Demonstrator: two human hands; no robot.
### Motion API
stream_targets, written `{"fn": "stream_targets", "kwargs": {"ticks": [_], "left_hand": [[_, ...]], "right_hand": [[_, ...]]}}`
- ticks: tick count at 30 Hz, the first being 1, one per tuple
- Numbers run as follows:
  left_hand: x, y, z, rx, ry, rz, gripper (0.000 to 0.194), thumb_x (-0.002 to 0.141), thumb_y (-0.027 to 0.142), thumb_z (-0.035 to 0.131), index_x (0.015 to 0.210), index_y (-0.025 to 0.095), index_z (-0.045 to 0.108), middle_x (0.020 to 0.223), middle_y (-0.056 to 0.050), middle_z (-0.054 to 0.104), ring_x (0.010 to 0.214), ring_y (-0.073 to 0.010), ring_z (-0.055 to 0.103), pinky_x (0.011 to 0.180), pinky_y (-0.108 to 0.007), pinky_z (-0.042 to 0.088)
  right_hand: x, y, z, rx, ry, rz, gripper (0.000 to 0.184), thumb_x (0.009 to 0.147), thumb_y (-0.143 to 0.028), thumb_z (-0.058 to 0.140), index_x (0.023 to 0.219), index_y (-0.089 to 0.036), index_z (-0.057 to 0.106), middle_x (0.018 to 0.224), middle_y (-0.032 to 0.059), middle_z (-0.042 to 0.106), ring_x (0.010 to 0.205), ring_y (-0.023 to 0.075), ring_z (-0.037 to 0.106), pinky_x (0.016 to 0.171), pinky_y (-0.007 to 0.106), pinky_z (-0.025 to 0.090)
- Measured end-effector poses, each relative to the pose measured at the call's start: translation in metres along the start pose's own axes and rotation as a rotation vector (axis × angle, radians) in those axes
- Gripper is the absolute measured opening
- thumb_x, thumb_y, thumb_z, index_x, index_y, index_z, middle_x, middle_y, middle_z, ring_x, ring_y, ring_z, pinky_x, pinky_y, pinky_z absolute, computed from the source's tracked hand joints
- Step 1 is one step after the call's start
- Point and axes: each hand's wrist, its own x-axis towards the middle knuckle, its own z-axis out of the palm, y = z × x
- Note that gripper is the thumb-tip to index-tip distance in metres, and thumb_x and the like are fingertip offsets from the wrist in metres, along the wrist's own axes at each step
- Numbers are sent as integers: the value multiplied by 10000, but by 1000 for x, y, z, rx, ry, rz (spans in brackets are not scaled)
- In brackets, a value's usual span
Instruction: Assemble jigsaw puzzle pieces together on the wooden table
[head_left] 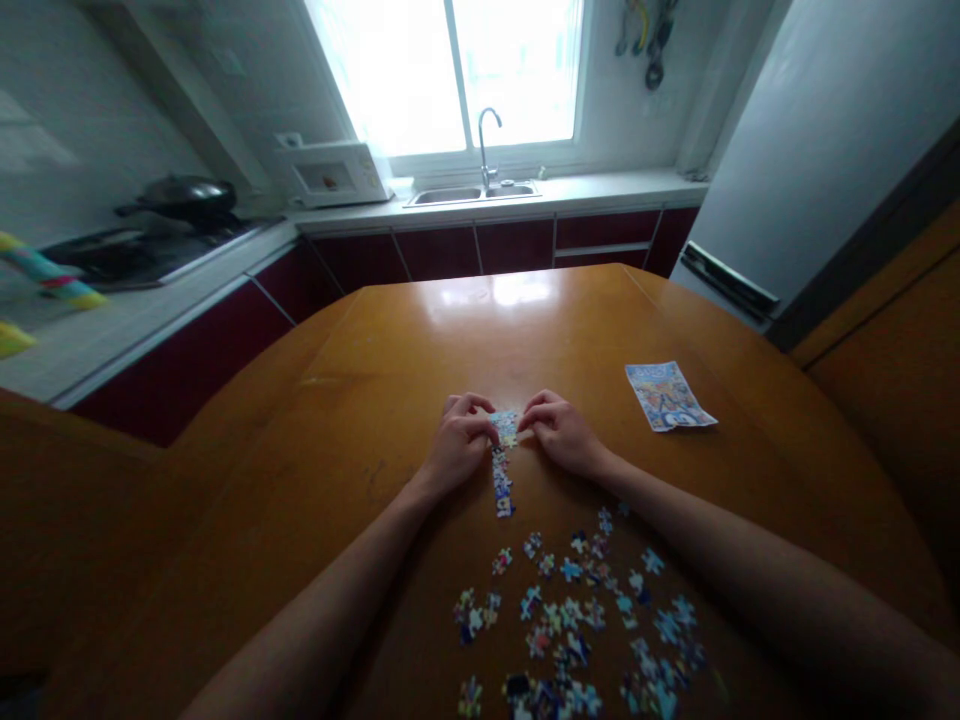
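Observation:
A partly joined jigsaw puzzle [504,426] lies on the wooden table, its upper part wide and light blue, with a narrow strip [502,485] of joined pieces running down from it toward me. My left hand [463,437] is curled at the left edge of the wide part, thumb and fingertips closed on it. On the opposite side, my right hand [559,430] has its fingers bent together with the tips at the puzzle's right edge. Whether a single loose piece is under either hand's fingertips is too small to tell.
Many loose jigsaw pieces [570,612] are scattered on the table [360,400] between my forearms. A creased picture sheet [669,396] lies to the right. Beyond the table are a sink [450,195], a microwave [334,175], a stove with a pan [187,192] and a fridge [810,150].

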Motion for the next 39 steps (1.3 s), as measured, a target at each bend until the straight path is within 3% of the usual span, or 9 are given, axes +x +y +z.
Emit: {"fn": "stream_targets", "kwargs": {"ticks": [3,7,14,18,23,39], "left_hand": [[0,-1,0,1,13,-15,334,771,8,558,620,240,744,988,-34,627,1006,-213,491,939,-402,437],[0,0,0,4,-16,9,342,776,-1,559,627,243,746,1009,-29,625,1008,-208,488,951,-406,432],[-2,0,1,2,-66,27,305,794,23,578,649,236,742,1010,-32,607,1031,-211,484,943,-392,441],[-1,1,1,-3,-50,31,324,781,5,559,667,243,747,1019,-34,603,1028,-213,485,950,-399,440],[1,1,1,7,77,-35,330,746,-34,516,673,213,722,1018,-40,595,972,-206,494,926,-402,441],[1,1,3,-15,63,-64,340,736,-49,500,685,208,717,997,-40,595,1011,-210,510,966,-425,433]], "right_hand": [[-5,-5,0,-126,-80,-73,353,825,6,506,829,-232,767,1024,38,598,911,158,596,850,307,468],[-10,-13,-1,-313,-189,-118,315,844,-37,562,885,-272,767,1159,23,581,864,155,598,810,318,451],[-10,-17,-3,-367,-223,-141,310,840,-32,559,906,-270,746,1181,28,586,886,174,604,826,342,445],[-9,-12,-2,-203,-137,-154,354,834,1,504,946,-247,731,1188,45,559,918,161,599,857,333,468],[-5,-3,0,-82,33,-80,319,856,-41,480,978,-211,721,1105,67,558,966,179,593,867,329,486],[-2,2,0,-46,32,-40,244,845,-92,515,874,-204,731,1010,61,574,906,178,584,772,319,514]]}}
